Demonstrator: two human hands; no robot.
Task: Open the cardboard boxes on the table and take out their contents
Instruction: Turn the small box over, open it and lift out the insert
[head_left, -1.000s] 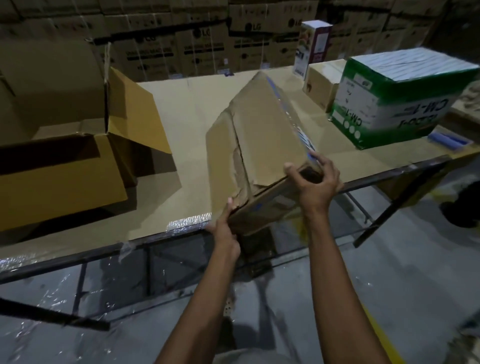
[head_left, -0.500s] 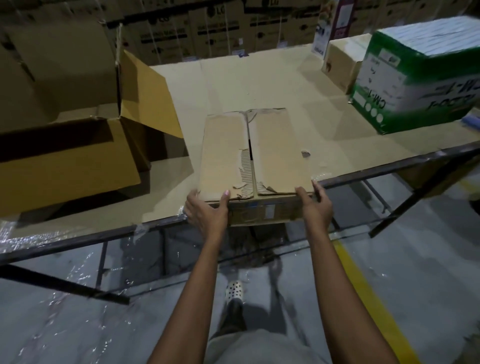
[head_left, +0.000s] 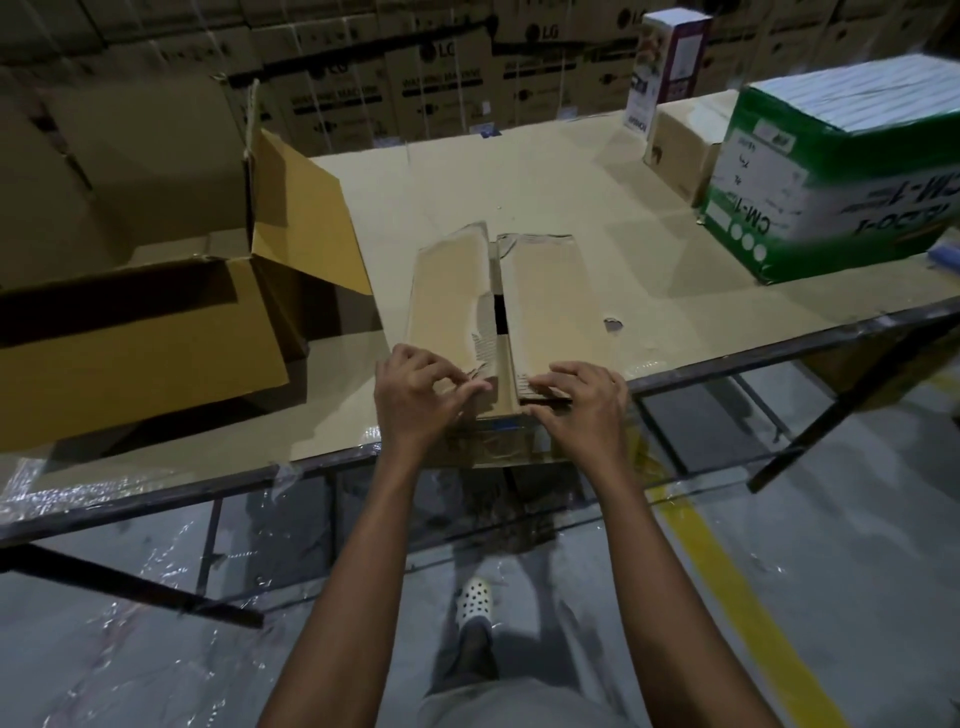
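Both hands have slid in off the near corners and are working the middle seam of the small cardboard box (head_left: 545, 291), which is lying flat at the near edge of the surface (head_left: 519, 171), long axis running away from the person. On the left hand (head_left: 421, 397) the fingers (head_left: 467, 382) are pinching the ragged torn end of the left flap (head_left: 449, 296), the right hand (head_left: 584, 413) is curling round the near end of the right flap (head_left: 545, 332), seam gaping dark between them, plain brown corrugated stuff
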